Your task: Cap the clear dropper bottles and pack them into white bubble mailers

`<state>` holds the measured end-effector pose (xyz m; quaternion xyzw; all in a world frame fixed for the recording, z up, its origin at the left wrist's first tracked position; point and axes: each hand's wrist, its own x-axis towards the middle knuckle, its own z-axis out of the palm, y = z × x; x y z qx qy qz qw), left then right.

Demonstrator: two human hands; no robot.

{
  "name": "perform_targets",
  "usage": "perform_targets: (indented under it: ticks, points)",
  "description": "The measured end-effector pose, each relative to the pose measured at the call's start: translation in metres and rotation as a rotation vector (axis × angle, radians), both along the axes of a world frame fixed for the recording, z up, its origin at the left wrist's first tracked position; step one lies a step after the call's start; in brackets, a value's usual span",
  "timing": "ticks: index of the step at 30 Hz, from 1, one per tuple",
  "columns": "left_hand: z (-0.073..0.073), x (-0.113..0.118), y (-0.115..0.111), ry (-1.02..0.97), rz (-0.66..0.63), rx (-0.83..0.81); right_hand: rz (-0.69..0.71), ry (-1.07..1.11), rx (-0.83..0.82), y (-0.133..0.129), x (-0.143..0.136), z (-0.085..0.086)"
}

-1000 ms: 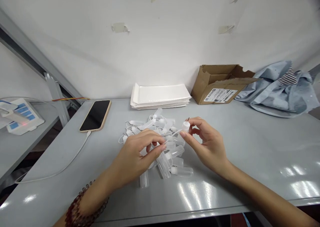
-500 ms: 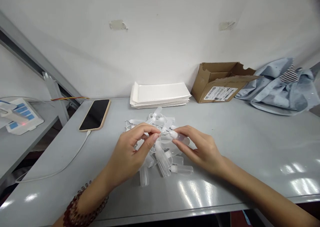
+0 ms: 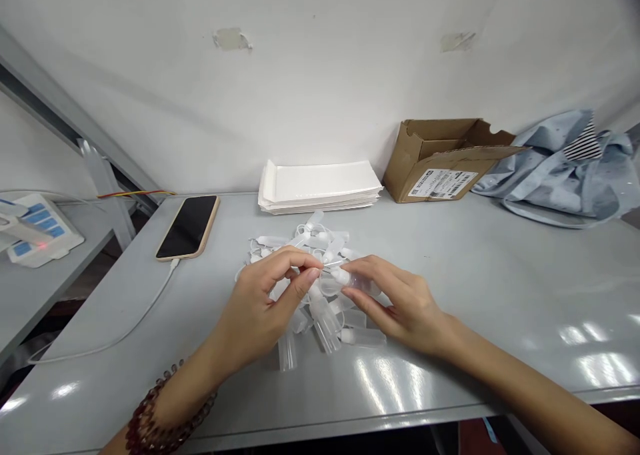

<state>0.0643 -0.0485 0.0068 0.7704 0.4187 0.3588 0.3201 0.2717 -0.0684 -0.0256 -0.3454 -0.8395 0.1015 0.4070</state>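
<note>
Several small clear plastic bottles (image 3: 325, 325) with white caps and thin loops lie in a pile on the grey table (image 3: 450, 268). My right hand (image 3: 400, 301) grips one bottle (image 3: 343, 276) by its body, its white tip pointing left. Thumb and forefinger of my left hand (image 3: 273, 301) are pinched just left of that tip; what they hold is too small to make out. A thin line runs from the pinch toward the bottle. Both hands are over the pile.
White padded envelopes (image 3: 320, 185) are stacked by the wall, beside an open cardboard box (image 3: 443, 168) and blue cloth (image 3: 560, 175). A phone (image 3: 189, 228) with a white cable lies left. A white device (image 3: 43, 231) rests on the left shelf.
The bottle in my right hand has shifted slightly left and down, closer to the left fingertips. My left hand keeps its pinch. The camera view has moved slightly.
</note>
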Motion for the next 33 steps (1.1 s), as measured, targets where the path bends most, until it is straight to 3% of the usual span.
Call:
perform_targets:
  ticks: [33]
  points:
    - [0.0001,0.0004,-0.0001,0.011,-0.026,-0.034,-0.019,-0.02,-0.044,-0.0023,-0.0001,0.0041]
